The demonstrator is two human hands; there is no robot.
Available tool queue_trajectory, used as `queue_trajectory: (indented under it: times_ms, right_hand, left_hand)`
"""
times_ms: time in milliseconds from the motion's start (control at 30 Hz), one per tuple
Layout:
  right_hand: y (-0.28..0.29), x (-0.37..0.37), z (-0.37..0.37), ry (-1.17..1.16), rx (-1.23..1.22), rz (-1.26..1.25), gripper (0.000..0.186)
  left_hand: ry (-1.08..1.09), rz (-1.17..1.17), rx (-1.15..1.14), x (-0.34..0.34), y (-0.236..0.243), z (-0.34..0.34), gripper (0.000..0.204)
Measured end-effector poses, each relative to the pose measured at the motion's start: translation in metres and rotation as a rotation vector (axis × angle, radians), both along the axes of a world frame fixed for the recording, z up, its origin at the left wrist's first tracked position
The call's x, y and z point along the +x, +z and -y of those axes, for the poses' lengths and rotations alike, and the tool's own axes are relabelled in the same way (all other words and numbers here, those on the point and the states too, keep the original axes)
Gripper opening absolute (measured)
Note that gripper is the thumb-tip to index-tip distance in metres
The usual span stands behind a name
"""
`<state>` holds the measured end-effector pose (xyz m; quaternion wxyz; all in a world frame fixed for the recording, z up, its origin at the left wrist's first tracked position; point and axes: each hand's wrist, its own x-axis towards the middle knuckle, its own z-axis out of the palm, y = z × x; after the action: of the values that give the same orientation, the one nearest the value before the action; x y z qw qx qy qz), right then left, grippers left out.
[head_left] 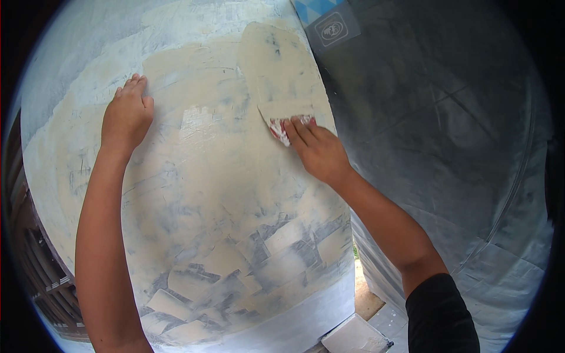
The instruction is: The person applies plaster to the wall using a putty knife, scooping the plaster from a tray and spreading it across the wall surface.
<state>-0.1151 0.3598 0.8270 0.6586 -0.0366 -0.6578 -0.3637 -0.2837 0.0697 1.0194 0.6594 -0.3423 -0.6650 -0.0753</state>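
Note:
A large pale panel (194,153) stands in front of me, smeared with cream putty in broad strokes and rough overlapping patches lower down. Pressed to its right part is a red putty scraper (279,130) streaked with white filler. My right hand (322,153) grips it from above, fingers laid over its back, close to the panel's right edge. On the upper left my left hand (125,120) rests against the coated surface with its fingers stretched upward, holding nothing. Its palm side is hidden.
Dark plastic sheeting (435,129) hangs to the right of the panel. A blue and white patterned piece (316,9) shows at the top. A whitish flat slab or lid (355,336) lies low by the panel's corner. Brown slatted wood (50,282) stands at the left.

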Motion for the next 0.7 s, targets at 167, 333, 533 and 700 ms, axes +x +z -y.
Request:
queue_trajectory:
  times_ms: [167, 333, 533, 700]
  right_hand:
    - [-0.096, 0.013, 0.016, 0.052, -0.078, 0.109, 0.045]
    - [-0.042, 0.026, 0.017, 0.069, -0.108, 0.005, 0.044]
    - [-0.017, 0.006, 0.025, 0.115, -0.056, 0.024, 0.044]
    - [-0.122, 0.028, 0.059, 0.125, -0.111, 0.244, 0.043]
  left_hand:
    - [0.052, 0.031, -0.03, 0.0, -0.002, 0.006, 0.051]
    - [0.118, -0.011, -0.016, -0.002, -0.011, 0.001, 0.055]
    - [0.088, -0.004, 0.0, -0.004, -0.028, 0.009, 0.06]
    - [-0.392, 0.061, -0.09, 0.027, -0.126, 0.019, 0.067]
